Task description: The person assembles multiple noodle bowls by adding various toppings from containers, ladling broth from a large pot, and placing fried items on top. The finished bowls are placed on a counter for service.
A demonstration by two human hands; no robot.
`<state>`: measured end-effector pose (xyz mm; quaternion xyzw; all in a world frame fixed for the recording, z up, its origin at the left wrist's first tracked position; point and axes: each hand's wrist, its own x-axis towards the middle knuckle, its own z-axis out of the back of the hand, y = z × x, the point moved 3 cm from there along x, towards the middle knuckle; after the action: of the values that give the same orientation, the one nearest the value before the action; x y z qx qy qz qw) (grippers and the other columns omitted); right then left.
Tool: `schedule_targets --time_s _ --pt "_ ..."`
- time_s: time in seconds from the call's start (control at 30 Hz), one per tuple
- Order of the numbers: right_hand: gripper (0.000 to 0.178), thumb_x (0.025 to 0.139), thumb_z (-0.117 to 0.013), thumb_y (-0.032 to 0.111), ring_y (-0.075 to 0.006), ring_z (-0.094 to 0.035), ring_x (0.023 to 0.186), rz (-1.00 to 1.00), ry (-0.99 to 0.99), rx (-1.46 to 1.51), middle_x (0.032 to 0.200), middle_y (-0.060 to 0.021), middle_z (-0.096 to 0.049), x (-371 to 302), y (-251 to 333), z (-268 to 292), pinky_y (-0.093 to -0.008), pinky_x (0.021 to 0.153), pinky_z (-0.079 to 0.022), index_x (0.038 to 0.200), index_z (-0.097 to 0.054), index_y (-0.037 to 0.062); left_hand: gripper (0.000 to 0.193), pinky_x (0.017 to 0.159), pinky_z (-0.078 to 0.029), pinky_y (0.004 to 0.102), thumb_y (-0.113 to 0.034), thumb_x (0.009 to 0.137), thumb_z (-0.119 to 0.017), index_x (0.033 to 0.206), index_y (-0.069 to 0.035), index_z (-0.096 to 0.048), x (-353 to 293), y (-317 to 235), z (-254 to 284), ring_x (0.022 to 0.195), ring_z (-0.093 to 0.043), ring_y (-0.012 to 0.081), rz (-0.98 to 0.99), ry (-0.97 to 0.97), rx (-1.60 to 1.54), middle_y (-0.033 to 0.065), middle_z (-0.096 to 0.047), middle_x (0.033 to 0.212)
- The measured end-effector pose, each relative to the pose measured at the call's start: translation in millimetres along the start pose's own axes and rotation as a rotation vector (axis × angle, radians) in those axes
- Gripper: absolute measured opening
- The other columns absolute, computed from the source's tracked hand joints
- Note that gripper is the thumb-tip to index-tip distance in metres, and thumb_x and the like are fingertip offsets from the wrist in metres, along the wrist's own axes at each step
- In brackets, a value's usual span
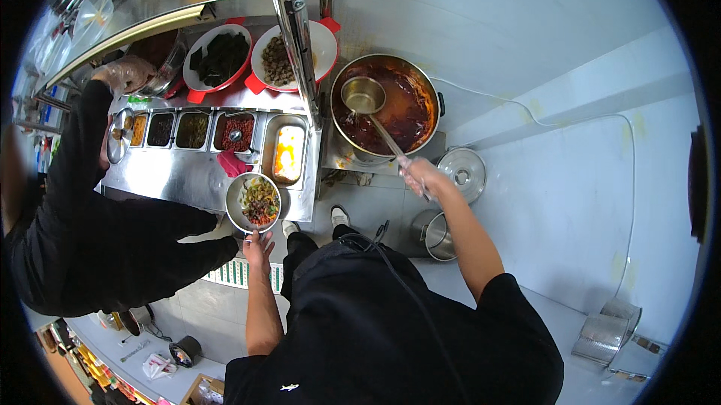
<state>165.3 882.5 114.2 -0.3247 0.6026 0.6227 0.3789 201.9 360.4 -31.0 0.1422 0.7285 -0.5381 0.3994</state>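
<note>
My left hand (258, 249) grips the near rim of a metal bowl (233, 208) at the counter's front edge. Chopped vegetables and red bits (259, 200) fill part of it. In my closed right hand (422, 179) is the handle of a long metal ladle (364, 95). The ladle's round cup is over the dark red, oily broth (409, 101) in a large pot (438, 123) on the right. Whether the cup touches the broth, I cannot tell. A crumpled red cloth (234, 164) lies just beyond the bowl.
Several ingredient trays (212, 134) line the steel counter (161, 179), with red-handled basins (197, 95) behind. A steel post (293, 37) rises beside the pot. At the left, another person's dark sleeve (79, 134) and gloved hand (128, 74) reach in. A lid (462, 173) lies right of my hand.
</note>
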Motion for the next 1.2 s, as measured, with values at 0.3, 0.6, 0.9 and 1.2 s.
schedule_targets --time_s 0.3,0.6,0.9,1.2 --pt "0.048 0.097 -0.055 0.053 -0.0123 -0.039 0.040 0.128 -0.125 -0.091 0.054 0.0020 -0.044 0.7 15.4 64.0 -0.0309 0.038 -0.030 0.074 -0.052 0.0102 0.024 0.085 -0.055 0.0501 -0.030 0.099 -0.062 0.111 -0.015 -0.048 6.6 7.2 3.9 0.105 -0.067 0.0276 -0.031 0.002 -0.001 0.0046 -0.060 0.115" --pt "0.049 0.099 -0.051 0.054 -0.0126 -0.040 0.042 -0.125 -0.157 -0.152 0.055 0.0027 -0.045 -57.0 -49.4 53.6 -0.0307 0.039 -0.030 0.076 -0.054 0.0111 0.019 0.083 -0.055 0.0478 -0.028 0.099 -0.061 0.104 -0.016 -0.047 -0.6 8.1 -0.4 0.104 -0.068 0.0258 -0.041 -0.012 -0.040 0.0027 -0.061 0.111" --pt "0.048 0.100 -0.051 0.051 -0.0139 -0.041 0.043 0.137 -0.081 -0.069 0.059 -0.0006 -0.048 16.8 9.2 -4.2 -0.0328 0.039 -0.034 0.083 -0.055 0.0068 0.025 0.080 -0.056 0.0466 -0.030 0.099 -0.061 0.111 -0.014 -0.046 1.6 4.3 -1.3 0.103 -0.069 0.0275 -0.038 -0.022 -0.005 0.0064 -0.059 0.116" --pt "0.049 0.100 -0.051 0.049 -0.0146 -0.041 0.040 0.088 -0.202 -0.229 0.054 0.0005 -0.045 -8.4 4.3 79.7 -0.0340 0.037 -0.032 0.070 -0.049 0.0101 0.022 0.079 -0.057 0.0465 -0.029 0.100 -0.061 0.106 -0.013 -0.047 4.8 9.1 -0.3 0.101 -0.069 0.0276 -0.040 -0.013 -0.022 0.0057 -0.062 0.113"
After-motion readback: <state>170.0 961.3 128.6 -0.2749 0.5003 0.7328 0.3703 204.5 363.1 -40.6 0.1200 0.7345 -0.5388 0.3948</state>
